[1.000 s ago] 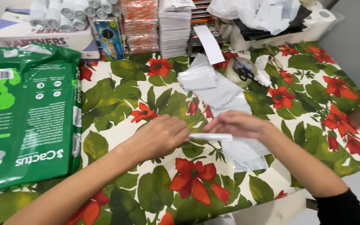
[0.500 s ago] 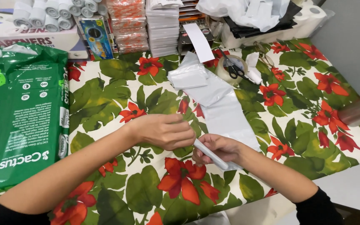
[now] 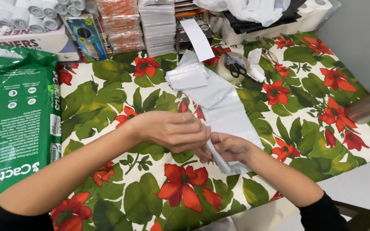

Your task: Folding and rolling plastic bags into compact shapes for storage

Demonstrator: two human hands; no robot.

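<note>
**Both hands close on a thin white strip over the floral cloth**

At the far left lies a large green plastic pack (image 3: 13,124), glossy and slightly puffed, flat on the table. Beside it spreads the tablecloth (image 3: 108,85), smooth and printed with red flowers and broad green leaves.

The left hand (image 3: 172,130) is curled shut, its fingers pinching the upper end of a narrow white strip (image 3: 217,156), which looks like a tightly rolled or folded paper or film; I cannot tell which. The right hand (image 3: 228,147), just beside and touching the left, cups the strip from below with fingers closed around it. The strip slants down toward the table's near edge. To do this well, I judge that both pinches should stay close together and the pull even, since so thin a piece would crease or unroll easily.

Under and beyond the hands runs a long grey-white plastic sheet (image 3: 223,102), limp, wrinkled and faintly shiny. Further right sit a tape roll (image 3: 228,70) with black-handled scissors (image 3: 236,66) on it.
</note>
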